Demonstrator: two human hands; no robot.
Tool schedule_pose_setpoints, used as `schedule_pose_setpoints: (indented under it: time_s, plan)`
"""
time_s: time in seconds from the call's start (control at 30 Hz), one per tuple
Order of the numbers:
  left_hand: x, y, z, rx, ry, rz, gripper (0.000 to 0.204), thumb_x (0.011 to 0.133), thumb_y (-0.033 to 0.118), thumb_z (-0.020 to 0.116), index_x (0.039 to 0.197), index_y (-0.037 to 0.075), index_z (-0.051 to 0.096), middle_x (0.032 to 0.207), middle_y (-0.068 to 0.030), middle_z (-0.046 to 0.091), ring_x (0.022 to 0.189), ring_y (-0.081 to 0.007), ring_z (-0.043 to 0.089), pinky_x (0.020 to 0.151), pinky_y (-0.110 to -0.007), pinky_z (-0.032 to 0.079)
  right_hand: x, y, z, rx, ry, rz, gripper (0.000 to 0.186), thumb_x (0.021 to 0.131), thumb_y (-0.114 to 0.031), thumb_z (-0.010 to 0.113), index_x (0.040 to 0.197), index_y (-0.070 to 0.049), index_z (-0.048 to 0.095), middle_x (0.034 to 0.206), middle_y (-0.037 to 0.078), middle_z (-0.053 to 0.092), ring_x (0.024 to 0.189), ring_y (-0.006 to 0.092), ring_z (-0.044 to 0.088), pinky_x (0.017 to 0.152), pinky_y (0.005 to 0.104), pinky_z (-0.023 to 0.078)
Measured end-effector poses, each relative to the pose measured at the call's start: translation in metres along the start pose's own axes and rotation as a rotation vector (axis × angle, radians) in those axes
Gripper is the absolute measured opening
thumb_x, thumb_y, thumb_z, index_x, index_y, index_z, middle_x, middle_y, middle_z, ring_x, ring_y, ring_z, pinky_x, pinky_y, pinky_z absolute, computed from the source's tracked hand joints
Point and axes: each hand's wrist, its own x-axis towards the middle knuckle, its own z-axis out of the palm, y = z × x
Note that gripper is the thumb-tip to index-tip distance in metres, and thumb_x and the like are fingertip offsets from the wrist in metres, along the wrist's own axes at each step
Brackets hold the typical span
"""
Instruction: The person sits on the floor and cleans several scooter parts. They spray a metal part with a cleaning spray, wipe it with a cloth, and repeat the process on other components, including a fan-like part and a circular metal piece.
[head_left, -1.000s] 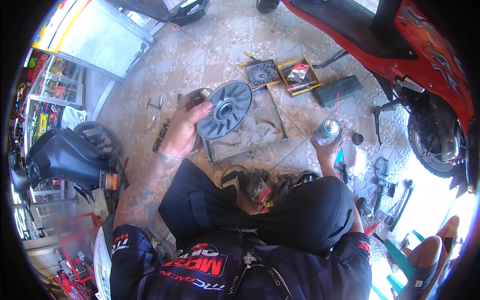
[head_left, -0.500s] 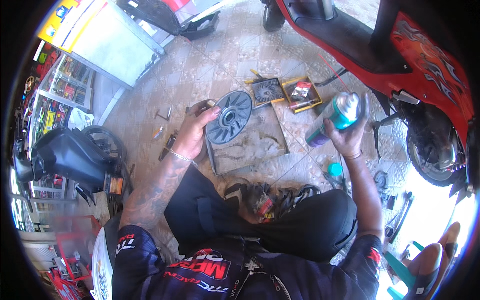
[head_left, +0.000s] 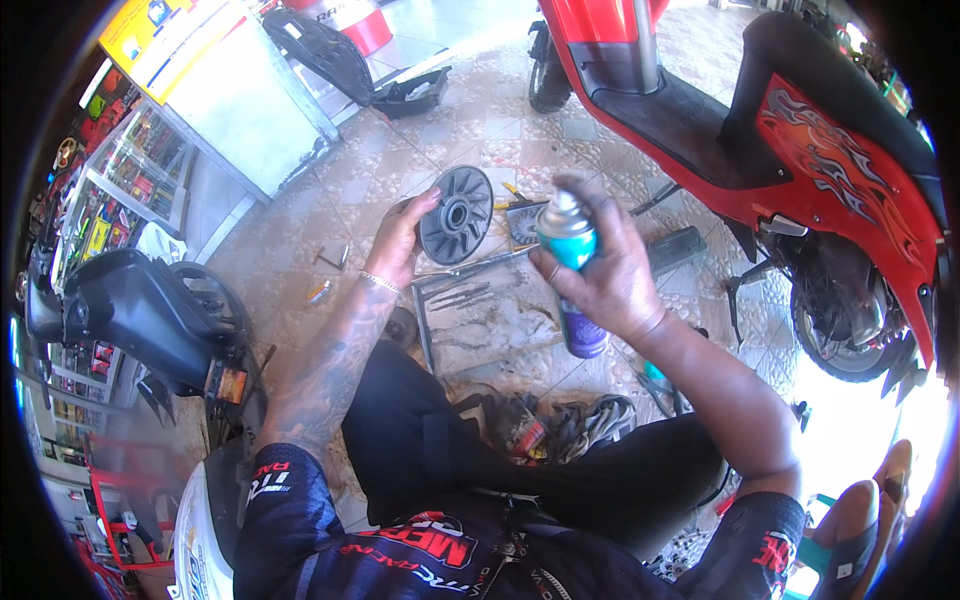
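My left hand (head_left: 402, 238) grips a grey finned pulley disc (head_left: 473, 208) at its left edge, thumb on the finned face. The disc stands tilted, its fins and centre hole turned toward the right. Close to its right side, my right hand (head_left: 618, 275) is wrapped round a teal and purple spray can (head_left: 583, 332) held nearly upright. The index finger bends over the can's top, where the nozzle is blurred. Below both hands a shallow metal tray (head_left: 490, 345) lies on the floor, with thin tools (head_left: 462, 297) in it.
A red scooter (head_left: 690, 130) stands at the right. Left are a dark scooter body (head_left: 140, 310) and a glass display case (head_left: 140, 165). A hammer (head_left: 332, 260) lies on the tiles. Rags (head_left: 600, 425) lie near my legs. Beyond the tray sits another finned part (head_left: 522, 225), partly hidden.
My right hand has brought the spray can left, close to the disc, and tipped it more upright. The disc has turned somewhat, still in my left hand. The whole view has shifted.
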Motion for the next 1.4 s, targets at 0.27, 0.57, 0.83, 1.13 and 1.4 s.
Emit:
schedule_pose_setpoints:
  time_s: [0.27, 0.57, 0.83, 1.13, 1.4]
  plan:
    - [0.002, -0.002, -0.008, -0.044, -0.044, -0.047, 0.055, 0.098, 0.039, 0.073, 0.133, -0.002, 0.065, 0.117, -0.0068, 0.075, 0.102, -0.0146, 0.073, 0.092, -0.032, 0.057, -0.023, 0.000, 0.027, 0.044, -0.042, 0.023, 0.070, 0.084, -0.018, 0.085, 0.143, -0.004, 0.050, 0.131, 0.022, 0.060, 0.118, 0.0390, 0.064, 0.099, 0.0449, 0.055]
    - [0.003, -0.005, -0.008, -0.056, -0.061, -0.056, 0.054, 0.100, 0.039, 0.070, 0.134, -0.001, 0.065, 0.117, -0.0076, 0.075, 0.103, -0.0157, 0.073, 0.094, -0.034, 0.057, -0.027, 0.011, 0.034, 0.014, -0.073, 0.049, 0.070, 0.084, -0.019, 0.085, 0.143, -0.004, 0.051, 0.131, 0.021, 0.060, 0.116, 0.0383, 0.065, 0.098, 0.0447, 0.055]
    - [0.010, -0.012, -0.009, -0.038, -0.064, -0.073, 0.055, 0.099, 0.042, 0.070, 0.133, -0.001, 0.066, 0.116, -0.0076, 0.075, 0.103, -0.0158, 0.073, 0.093, -0.034, 0.057, -0.024, 0.018, 0.033, 0.054, -0.054, 0.041, 0.070, 0.083, -0.018, 0.086, 0.142, -0.004, 0.051, 0.133, 0.022, 0.060, 0.117, 0.0380, 0.065, 0.098, 0.0449, 0.055]
    - [0.012, -0.016, -0.009, -0.041, -0.082, -0.086, 0.052, 0.100, 0.041, 0.068, 0.134, 0.001, 0.066, 0.117, -0.0081, 0.075, 0.103, -0.0156, 0.073, 0.092, -0.033, 0.057, -0.021, 0.016, 0.034, 0.064, -0.107, -0.042, 0.070, 0.084, -0.021, 0.086, 0.142, -0.004, 0.050, 0.127, 0.020, 0.060, 0.114, 0.0384, 0.064, 0.097, 0.0449, 0.054]
    - [0.012, -0.016, -0.007, -0.009, -0.080, -0.096, 0.052, 0.101, 0.041, 0.067, 0.134, 0.001, 0.066, 0.117, -0.0078, 0.075, 0.104, -0.0149, 0.073, 0.093, -0.033, 0.057, -0.020, 0.019, 0.035, 0.112, -0.096, -0.005, 0.071, 0.082, -0.021, 0.086, 0.142, -0.008, 0.050, 0.124, 0.021, 0.058, 0.112, 0.0398, 0.063, 0.096, 0.0464, 0.054]
